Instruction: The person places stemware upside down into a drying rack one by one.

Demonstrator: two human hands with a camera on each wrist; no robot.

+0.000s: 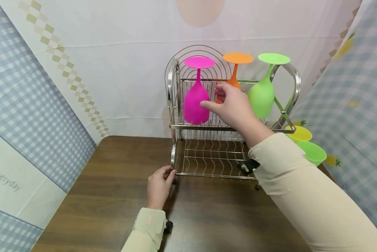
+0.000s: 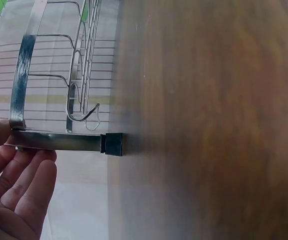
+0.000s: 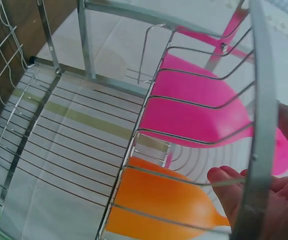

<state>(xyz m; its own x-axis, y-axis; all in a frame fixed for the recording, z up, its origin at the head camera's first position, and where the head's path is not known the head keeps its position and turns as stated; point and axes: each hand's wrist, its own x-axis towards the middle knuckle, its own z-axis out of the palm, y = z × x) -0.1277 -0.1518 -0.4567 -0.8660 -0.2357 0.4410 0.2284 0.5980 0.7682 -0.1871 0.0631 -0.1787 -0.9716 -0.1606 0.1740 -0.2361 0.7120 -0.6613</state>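
A two-tier metal dish rack (image 1: 213, 176) stands on the table. Upside down on its upper tier are a pink goblet (image 1: 196, 101), an orange goblet (image 1: 237, 58) and a light green goblet (image 1: 262, 96). My right hand (image 1: 234, 105) is raised in front of the orange goblet, hiding much of its bowl. Its thumb overlaps the pink goblet's bowl in the head view, and no goblet is in its grasp. Down at the front left, my left hand (image 1: 159, 185) pinches the rack's leg (image 2: 58, 141) just above its black foot.
A yellow cup (image 1: 298, 134) and a green cup (image 1: 312, 153) hang off the rack's right side. Behind the rack is a round wire frame (image 1: 185, 52). The brown wooden table (image 1: 112, 196) extends to the left and front, with fabric curtains around it.
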